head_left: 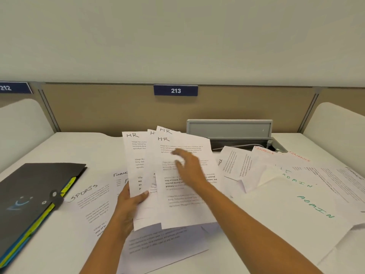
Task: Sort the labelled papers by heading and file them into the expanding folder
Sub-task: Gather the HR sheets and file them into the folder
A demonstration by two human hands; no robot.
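Several items, listed by size. Desk (59, 147): white, backed by a tan partition (118, 107) bearing a blue plate (175, 90) numbered 213. Loose papers (296, 194): spread flat over the desk's right half, overlapping, with ADMIN in green and FINANCE in orange legible; one SPORTS sheet (88, 202) and further FINANCE sheets lie left of centre. Folder (33, 194): black expanding type, closed, at the near left edge of the desk, yellow and blue dividers showing along its right side, just beside the SPORTS sheet. Cable tray (230, 128): grey, lid raised, far right of centre. HR sheets (167, 204): about four, fanned and lifted off the desk at centre, headings uppermost. Left hand (129, 202): pinching the fan's lower left edge, thumb on top. Right hand (188, 169): fingers spread and loose, blurred, over the front HR sheet; contact with it cannot be told.
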